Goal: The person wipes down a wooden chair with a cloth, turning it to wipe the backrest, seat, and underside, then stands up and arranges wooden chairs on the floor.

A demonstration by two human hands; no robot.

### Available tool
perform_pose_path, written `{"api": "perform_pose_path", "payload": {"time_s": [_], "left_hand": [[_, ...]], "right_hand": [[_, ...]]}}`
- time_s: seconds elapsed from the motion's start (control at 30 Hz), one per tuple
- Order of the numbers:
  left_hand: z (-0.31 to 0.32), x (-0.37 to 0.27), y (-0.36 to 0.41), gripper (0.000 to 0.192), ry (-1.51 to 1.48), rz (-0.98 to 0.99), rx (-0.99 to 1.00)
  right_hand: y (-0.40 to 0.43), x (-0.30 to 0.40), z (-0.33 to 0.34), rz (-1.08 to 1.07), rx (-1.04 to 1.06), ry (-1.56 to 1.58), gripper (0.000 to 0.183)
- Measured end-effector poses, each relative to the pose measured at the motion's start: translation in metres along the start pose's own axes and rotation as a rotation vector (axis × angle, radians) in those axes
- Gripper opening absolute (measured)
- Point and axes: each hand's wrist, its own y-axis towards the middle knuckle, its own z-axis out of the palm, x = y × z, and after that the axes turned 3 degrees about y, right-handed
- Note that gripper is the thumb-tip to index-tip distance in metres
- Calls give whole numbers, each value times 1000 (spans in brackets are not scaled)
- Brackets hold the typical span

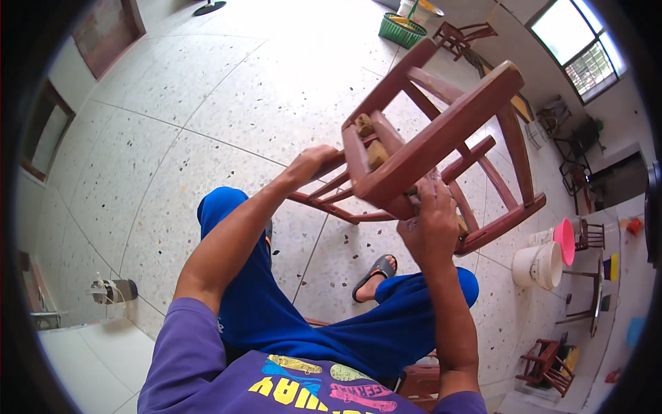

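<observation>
A small red-painted wooden chair (pixel 439 132) is tipped over in front of me, its legs and stretchers pointing up and to the right. Unpainted wooden corner blocks (pixel 378 154) show inside its seat frame. My left hand (pixel 313 160) is closed around a rail at the backrest side. The slatted backrest (pixel 336 192) hangs below that hand. Against the seat frame's near side, my right hand (pixel 432 217) grips with bent fingers. Part of those fingers is hidden behind the frame. Another red wooden piece of furniture (pixel 421 383) is partly visible beneath me.
Speckled tile floor (pixel 207 150) surrounds my feet. At the right stand a white bucket (pixel 535 264) and a pink basin (pixel 565 242). A green basket (pixel 401 32) and a small chair (pixel 460 39) are at the back. Another red chair (pixel 548 365) is lower right.
</observation>
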Motion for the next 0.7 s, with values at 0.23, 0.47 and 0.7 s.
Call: {"api": "perform_pose_path", "payload": {"time_s": [0.23,0.47,0.7], "left_hand": [[0,33,5,62,828,-34,15],[59,59,6,35,825,141,-320],[35,-13,13,13,1232,704,-612]], "right_hand": [[-11,-41,0,203,-50,-127,85],[-43,-94,12,213,-277,-11,61],[-74,-106,61,481,-312,365,41]]}}
